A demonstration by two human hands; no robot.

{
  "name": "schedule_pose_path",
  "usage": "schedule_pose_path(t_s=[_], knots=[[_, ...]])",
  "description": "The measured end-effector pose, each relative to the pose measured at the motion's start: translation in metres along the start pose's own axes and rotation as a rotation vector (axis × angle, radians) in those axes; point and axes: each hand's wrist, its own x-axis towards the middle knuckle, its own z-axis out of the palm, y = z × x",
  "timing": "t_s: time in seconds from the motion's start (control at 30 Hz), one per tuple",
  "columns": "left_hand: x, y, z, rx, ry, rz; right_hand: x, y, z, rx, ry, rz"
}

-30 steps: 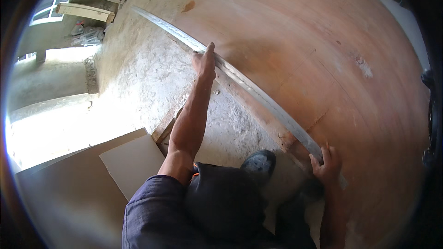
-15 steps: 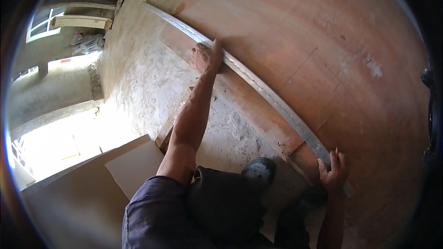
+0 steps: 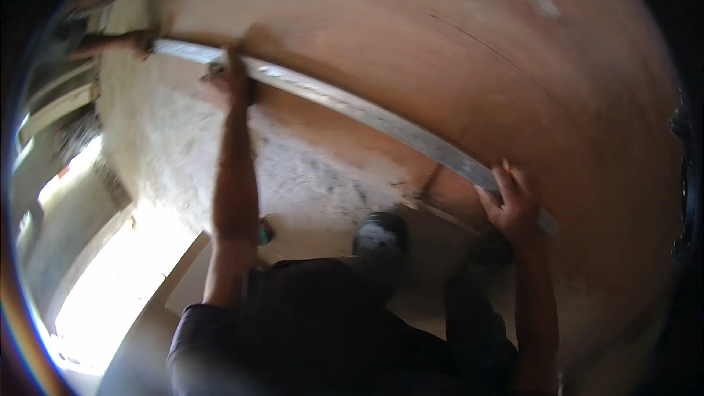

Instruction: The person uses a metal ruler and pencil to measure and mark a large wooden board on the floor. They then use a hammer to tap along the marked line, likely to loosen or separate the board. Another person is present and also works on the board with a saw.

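Note:
A long silvery metal straightedge (image 3: 359,106) lies aslant across a reddish-brown board (image 3: 440,51), from upper left to lower right. My left hand (image 3: 233,84), blurred, is closed round it toward its far end. Nearer me, my right hand (image 3: 515,205) grips it close to its near end, with the thumb on the near edge. The orange end of a pencil (image 3: 507,166) pokes up between the right fingers. At the straightedge's far tip is another person's hand (image 3: 143,44), smeared by motion; its grip is hard to make out.
Rough grey concrete floor (image 3: 293,169) shows along the board's near edge. My shoe (image 3: 380,238) stands there. A small dark object (image 3: 265,230) lies beside my left forearm. Pale timber (image 3: 59,108) and a bright opening (image 3: 110,275) are at the left.
My view has swung, so the straightedge appears flatter and farther left. The other person's hand, apart from it before, is now at its far end. Both my hands still hold it.

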Motion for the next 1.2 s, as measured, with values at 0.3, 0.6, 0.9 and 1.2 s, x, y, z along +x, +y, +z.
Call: schedule_pose_path(t_s=[0.3,0.6,0.9,1.2], knots=[[-0.004,0.02,-0.026,0.02,0.073,-0.051,0.009,-0.006,-0.012,0.039,0.006,-0.029],[-0.014,0.025,-0.028,0.076,0.142,0.01,0.005,-0.002,-0.009,0.07,0.013,0.03],[-0.008,0.018,-0.023,0.128,0.24,0.091,0.007,-0.003,-0.01,0.052,0.003,0.018],[-0.014,0.012,-0.011,0.113,0.143,-0.078,-0.003,-0.005,-0.002,0.083,-0.03,0.035]])
